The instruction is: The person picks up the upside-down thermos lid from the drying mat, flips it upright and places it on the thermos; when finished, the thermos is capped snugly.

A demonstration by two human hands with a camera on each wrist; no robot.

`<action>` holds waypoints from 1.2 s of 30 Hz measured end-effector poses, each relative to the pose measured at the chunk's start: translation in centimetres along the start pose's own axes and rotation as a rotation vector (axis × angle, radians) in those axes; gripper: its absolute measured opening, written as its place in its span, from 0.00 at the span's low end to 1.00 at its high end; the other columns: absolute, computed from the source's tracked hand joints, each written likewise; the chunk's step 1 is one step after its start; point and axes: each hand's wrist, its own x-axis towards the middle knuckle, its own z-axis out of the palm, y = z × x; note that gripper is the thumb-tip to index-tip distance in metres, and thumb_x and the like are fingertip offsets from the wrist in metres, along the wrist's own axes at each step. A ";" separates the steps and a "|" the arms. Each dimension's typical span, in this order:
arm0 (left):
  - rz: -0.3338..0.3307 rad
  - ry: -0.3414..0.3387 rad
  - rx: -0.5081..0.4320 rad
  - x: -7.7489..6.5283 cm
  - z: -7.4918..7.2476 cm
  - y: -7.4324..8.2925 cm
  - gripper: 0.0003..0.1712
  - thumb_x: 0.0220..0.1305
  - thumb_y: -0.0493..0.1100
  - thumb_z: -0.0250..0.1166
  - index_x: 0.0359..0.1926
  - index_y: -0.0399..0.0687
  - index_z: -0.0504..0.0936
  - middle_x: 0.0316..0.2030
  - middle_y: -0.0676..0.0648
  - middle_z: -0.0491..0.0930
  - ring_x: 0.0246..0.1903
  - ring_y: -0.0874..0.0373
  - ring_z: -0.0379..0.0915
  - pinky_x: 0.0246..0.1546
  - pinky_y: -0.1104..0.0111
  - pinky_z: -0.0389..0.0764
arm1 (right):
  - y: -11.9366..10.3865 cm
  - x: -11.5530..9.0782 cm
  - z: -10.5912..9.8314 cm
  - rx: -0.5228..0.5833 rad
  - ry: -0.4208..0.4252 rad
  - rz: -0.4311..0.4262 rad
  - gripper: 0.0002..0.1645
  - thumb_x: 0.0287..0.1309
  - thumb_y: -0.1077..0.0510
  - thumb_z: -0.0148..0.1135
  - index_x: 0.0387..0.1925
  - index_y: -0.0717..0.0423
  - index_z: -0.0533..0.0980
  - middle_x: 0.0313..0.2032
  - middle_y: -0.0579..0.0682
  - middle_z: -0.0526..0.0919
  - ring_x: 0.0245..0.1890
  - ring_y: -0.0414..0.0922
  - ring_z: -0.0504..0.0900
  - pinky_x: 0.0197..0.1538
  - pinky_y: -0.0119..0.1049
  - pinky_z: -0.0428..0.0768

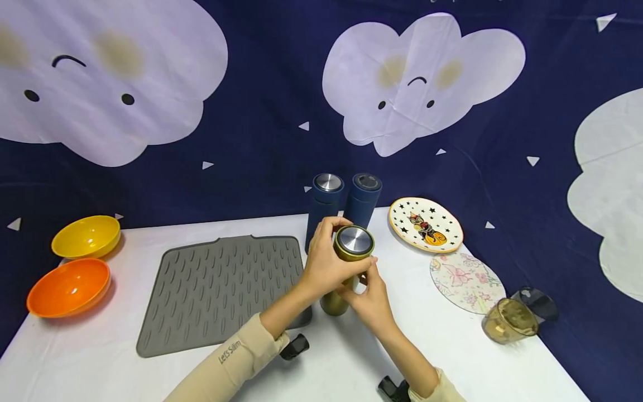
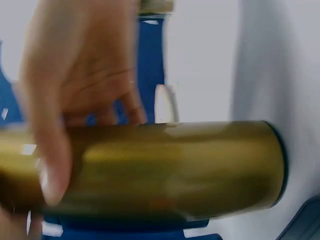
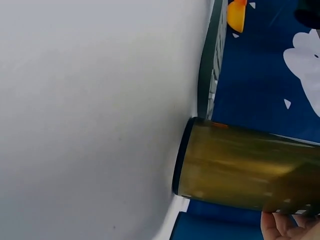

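Observation:
A gold-olive thermos flask (image 1: pixel 335 304) with a silver-topped lid stands roughly upright at the middle of the table, near the grey mat's right edge. My left hand (image 1: pixel 324 265) grips its upper part, thumb across the near side, and in the left wrist view the thumb lies over the gold body (image 2: pixel 175 170). Lower on the right side, my right hand (image 1: pixel 373 301) holds the flask with thumb and fingers. In the right wrist view its curled fingertips (image 3: pixel 282 225) touch the flask. Whether the base rests on the table I cannot tell.
Behind the hands stand two dark blue flasks, one silver-topped (image 1: pixel 321 215) and one dark-topped (image 1: pixel 363 204). Left lie a grey ridged mat (image 1: pixel 221 290), a yellow bowl (image 1: pixel 85 237) and an orange bowl (image 1: pixel 70 287). Right are a patterned plate (image 1: pixel 402 223), a floral round mat (image 1: pixel 467 282) and an amber glass (image 1: pixel 507 322).

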 end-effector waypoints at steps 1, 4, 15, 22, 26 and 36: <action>-0.001 -0.047 -0.109 0.0 -0.3 0.0 0.42 0.48 0.45 0.74 0.63 0.44 0.64 0.58 0.43 0.75 0.60 0.50 0.68 0.64 0.53 0.68 | 0.0 0.0 0.0 0.001 -0.003 0.000 0.39 0.49 0.60 0.74 0.62 0.55 0.68 0.58 0.54 0.78 0.58 0.52 0.76 0.59 0.54 0.74; -0.048 -0.170 -0.311 0.2 -1.0 -0.2 0.51 0.47 0.38 0.67 0.73 0.46 0.53 0.68 0.37 0.66 0.69 0.47 0.58 0.70 0.46 0.58 | 0.0 0.1 -0.1 0.003 -0.016 -0.003 0.40 0.49 0.58 0.76 0.62 0.52 0.67 0.58 0.51 0.79 0.58 0.49 0.76 0.60 0.52 0.73; -0.145 -0.342 -0.453 0.8 -1.4 -0.5 0.50 0.42 0.33 0.66 0.70 0.42 0.58 0.71 0.39 0.62 0.64 0.42 0.64 0.65 0.53 0.68 | 0.0 -0.2 -0.2 -0.008 -0.026 -0.033 0.42 0.49 0.58 0.77 0.64 0.50 0.65 0.58 0.51 0.79 0.56 0.48 0.77 0.58 0.52 0.74; -0.047 0.009 0.025 -0.1 0.3 0.4 0.50 0.40 0.49 0.82 0.64 0.47 0.66 0.60 0.45 0.73 0.61 0.53 0.67 0.61 0.57 0.69 | -0.2 -0.2 -0.2 -0.030 0.004 -0.021 0.39 0.47 0.64 0.75 0.61 0.58 0.68 0.56 0.56 0.79 0.56 0.52 0.77 0.56 0.53 0.76; -0.013 -0.122 -0.262 0.4 -0.3 0.4 0.44 0.45 0.33 0.70 0.64 0.39 0.63 0.60 0.36 0.75 0.59 0.43 0.72 0.62 0.55 0.73 | -0.3 -0.1 -0.4 -0.020 -0.035 -0.027 0.42 0.49 0.60 0.75 0.64 0.53 0.65 0.60 0.54 0.77 0.58 0.52 0.76 0.59 0.54 0.73; -0.114 -0.270 -0.193 1.2 -0.5 -0.3 0.36 0.42 0.34 0.75 0.56 0.41 0.74 0.47 0.41 0.81 0.45 0.52 0.79 0.51 0.58 0.80 | -0.5 0.4 -1.2 -0.032 -0.082 -0.051 0.42 0.46 0.60 0.77 0.62 0.54 0.67 0.53 0.53 0.83 0.52 0.50 0.80 0.54 0.51 0.77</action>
